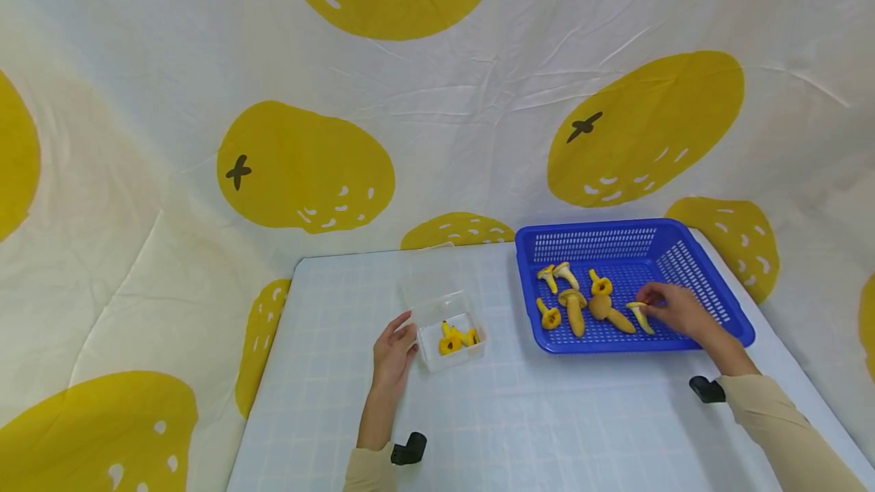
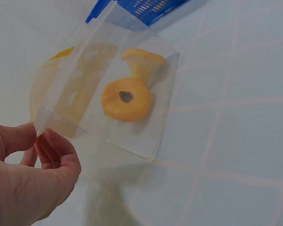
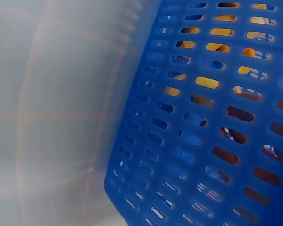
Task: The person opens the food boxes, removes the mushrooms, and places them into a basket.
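Observation:
My left hand (image 1: 394, 354) pinches the left rim of a clear plastic box (image 1: 454, 360) between thumb and fingers, as the left wrist view shows closely. Inside that box lie a few yellow mushrooms (image 2: 127, 110), one with its round cap facing the camera. Over the blue basket (image 1: 615, 351), my right hand (image 1: 675, 311) pinches a pale-stemmed mushroom (image 1: 642, 319) near its cap. Several more mushrooms lie left of it, among them a thick brown one (image 1: 574, 313). In the right wrist view the basket's slotted wall (image 3: 179, 108) hides most of the hand and the mushrooms.
The box's clear lid (image 1: 429, 276) stands open toward the back. A light checked cloth (image 1: 533, 416) covers the table. Behind it hangs a white curtain (image 1: 472, 135) with large yellow fruit prints. Black wrist cameras (image 1: 409, 449) sit at both cuffs.

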Tool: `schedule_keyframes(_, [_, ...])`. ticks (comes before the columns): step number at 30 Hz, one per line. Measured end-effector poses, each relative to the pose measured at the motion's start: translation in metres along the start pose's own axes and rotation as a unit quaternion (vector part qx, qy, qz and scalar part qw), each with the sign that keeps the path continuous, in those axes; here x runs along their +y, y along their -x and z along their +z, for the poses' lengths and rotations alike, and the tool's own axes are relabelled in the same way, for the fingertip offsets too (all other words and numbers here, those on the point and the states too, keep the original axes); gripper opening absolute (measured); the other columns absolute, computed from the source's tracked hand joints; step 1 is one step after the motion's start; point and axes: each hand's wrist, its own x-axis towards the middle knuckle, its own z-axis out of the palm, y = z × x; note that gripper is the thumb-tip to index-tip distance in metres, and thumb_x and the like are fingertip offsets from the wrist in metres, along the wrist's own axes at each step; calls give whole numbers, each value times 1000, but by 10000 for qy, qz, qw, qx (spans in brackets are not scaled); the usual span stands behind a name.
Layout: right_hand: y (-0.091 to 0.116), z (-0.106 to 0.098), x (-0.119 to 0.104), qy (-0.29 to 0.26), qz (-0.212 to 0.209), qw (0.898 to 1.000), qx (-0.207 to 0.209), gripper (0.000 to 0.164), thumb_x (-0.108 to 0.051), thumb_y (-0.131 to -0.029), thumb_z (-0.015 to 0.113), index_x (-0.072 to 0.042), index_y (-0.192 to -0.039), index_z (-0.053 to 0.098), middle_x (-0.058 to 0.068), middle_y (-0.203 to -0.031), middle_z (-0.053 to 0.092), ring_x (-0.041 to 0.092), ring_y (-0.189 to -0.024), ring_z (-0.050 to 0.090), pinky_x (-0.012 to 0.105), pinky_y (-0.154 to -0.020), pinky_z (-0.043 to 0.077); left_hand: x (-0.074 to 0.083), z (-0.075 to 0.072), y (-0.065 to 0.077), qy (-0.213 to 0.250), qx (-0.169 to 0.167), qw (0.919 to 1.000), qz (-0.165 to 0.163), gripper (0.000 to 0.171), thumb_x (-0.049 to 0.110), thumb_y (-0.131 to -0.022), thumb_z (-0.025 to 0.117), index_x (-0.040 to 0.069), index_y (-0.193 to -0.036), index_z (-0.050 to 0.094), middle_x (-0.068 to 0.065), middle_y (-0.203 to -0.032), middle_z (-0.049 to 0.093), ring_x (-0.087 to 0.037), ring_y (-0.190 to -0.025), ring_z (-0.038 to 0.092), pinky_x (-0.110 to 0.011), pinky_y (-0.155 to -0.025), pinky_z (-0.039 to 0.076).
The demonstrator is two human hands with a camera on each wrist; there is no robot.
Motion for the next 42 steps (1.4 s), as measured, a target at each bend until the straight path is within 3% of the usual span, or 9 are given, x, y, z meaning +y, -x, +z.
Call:
schedule_keyframes(5, [1,-1,-1,22,21,9997,-243,14,-3,-92,75,4,-101,67,14,-94,69,35,-90,65,55,-85,54,1,0,1,-24,-57,10000,10,44,10,-103,63,3,-146,54,-16,-125,60,-26,-104,59,-25,-81,51])
schedule_keyframes(11, [1,1,-10,-119,-243,9996,-96,23,-7,-96,72,8,-113,67,18,-104,70,41,-101,66,58,-92,53,1,0,2,-5,-118,9999,24,46,12,-102,65,4,-146,54,-11,-122,61,-24,-102,59,-26,-82,51])
schedule_keyframes(21, [-5,4,-41,-340,-614,9970,339,18,-7,-101,66,7,-113,67,17,-104,70,38,-99,67,54,-88,56,0,-1,1,-81,-95,9999,24,45,11,-102,64,3,-145,55,-22,-134,55,-30,-108,57,-27,-85,52])
schedule_keyframes(27, [-11,10,-59,-613,-719,9949,342,19,-9,-102,65,5,-115,67,18,-107,70,38,-102,68,51,-89,56,0,-1,0,-43,-57,10000,-1,45,10,-102,65,2,-145,55,-22,-132,56,-31,-108,57,-22,-78,51])
schedule_keyframes(38, [-19,17,-100,-1013,-887,9904,317,17,-11,-102,65,0,-115,67,15,-107,70,31,-100,66,52,-92,55,1,-2,1,-36,-55,10000,-11,45,11,-103,64,3,-146,54,-16,-128,59,-27,-106,59,-23,-78,51])
schedule_keyframes(42, [-22,19,-115,-1104,-964,9889,263,19,-14,-103,65,-1,-116,67,14,-108,70,30,-100,67,46,-92,56,1,-1,2,-29,-75,10000,13,45,10,-103,64,3,-146,54,-16,-129,59,-27,-106,59,-22,-78,51])
